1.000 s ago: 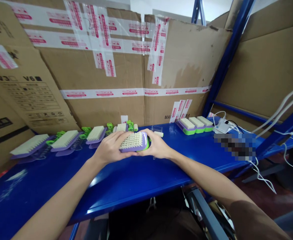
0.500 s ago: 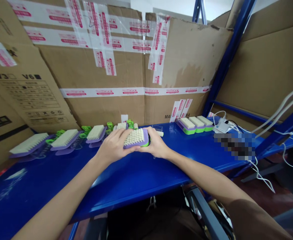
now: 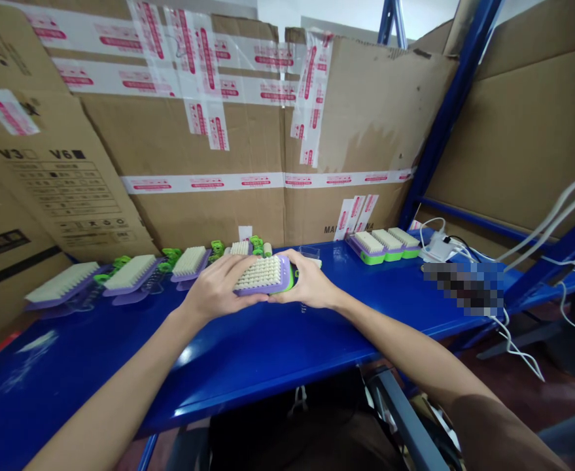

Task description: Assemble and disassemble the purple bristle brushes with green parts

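Observation:
Between my two hands, a scrub brush (image 3: 263,273) with cream bristles, a purple plate and a green body is held above the blue table, bristles facing up. My left hand (image 3: 218,284) wraps round its left end, thumb along the near edge. Closed on the right end is my right hand (image 3: 309,280), its fingers partly behind the green part. A small coil spring (image 3: 303,307) shows just below my right hand. Behind the hands lie a bristled purple piece (image 3: 239,248) and a green part (image 3: 256,244).
Bristle plates (image 3: 130,273) and green parts (image 3: 172,255) line the table's back left. Assembled brushes (image 3: 385,244) stand at the back right, beside a white power adapter (image 3: 439,247) with cables. Cardboard (image 3: 203,144) walls the back; a blue post (image 3: 447,124) rises at right.
The brush has shifted slightly left and turned a little, so more of its green end shows. Both hands keep their hold. The whole view has moved slightly.

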{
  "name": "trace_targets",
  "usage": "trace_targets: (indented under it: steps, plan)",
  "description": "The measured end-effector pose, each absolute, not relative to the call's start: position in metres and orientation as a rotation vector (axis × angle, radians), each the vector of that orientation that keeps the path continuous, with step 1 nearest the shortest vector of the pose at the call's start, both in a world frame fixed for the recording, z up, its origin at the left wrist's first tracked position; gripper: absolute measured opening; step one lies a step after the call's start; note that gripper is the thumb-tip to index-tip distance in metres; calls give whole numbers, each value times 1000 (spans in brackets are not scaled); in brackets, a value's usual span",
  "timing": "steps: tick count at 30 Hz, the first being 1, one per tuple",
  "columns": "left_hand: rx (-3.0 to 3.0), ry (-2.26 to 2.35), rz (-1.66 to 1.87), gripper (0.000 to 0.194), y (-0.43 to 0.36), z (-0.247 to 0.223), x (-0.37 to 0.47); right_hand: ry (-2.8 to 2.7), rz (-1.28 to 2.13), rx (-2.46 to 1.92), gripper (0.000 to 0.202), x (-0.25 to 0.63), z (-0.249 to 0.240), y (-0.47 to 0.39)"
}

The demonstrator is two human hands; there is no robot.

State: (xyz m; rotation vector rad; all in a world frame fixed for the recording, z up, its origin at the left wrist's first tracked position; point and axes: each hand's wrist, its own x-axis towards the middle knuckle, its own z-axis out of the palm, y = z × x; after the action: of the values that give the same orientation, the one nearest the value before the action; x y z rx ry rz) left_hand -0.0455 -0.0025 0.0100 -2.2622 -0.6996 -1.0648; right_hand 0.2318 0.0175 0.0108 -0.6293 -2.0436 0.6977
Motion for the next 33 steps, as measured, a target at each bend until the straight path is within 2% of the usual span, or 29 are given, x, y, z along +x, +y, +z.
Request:
trace_targets:
  steps: [5,12,17,27,33]
  plan:
    - [-2311,-730,-1050,77,1,10,-49,-2054,702,-643,81,230,11,16]
    - [-2243,-898,-955,74,9,8,-48,-2134,289,-707,75,223,6,32]
    - [-2190,-874,-949,74,6,8,-42,-2134,126,-757,76,225,7,32]
    - [-2245,-881,-1035,71,0,11,-43,-2207,403,-688,79,242,28,32]
    - [-2190,-883,-1058,72,-1,13,-35,-2169,205,-676,74,241,30,26]
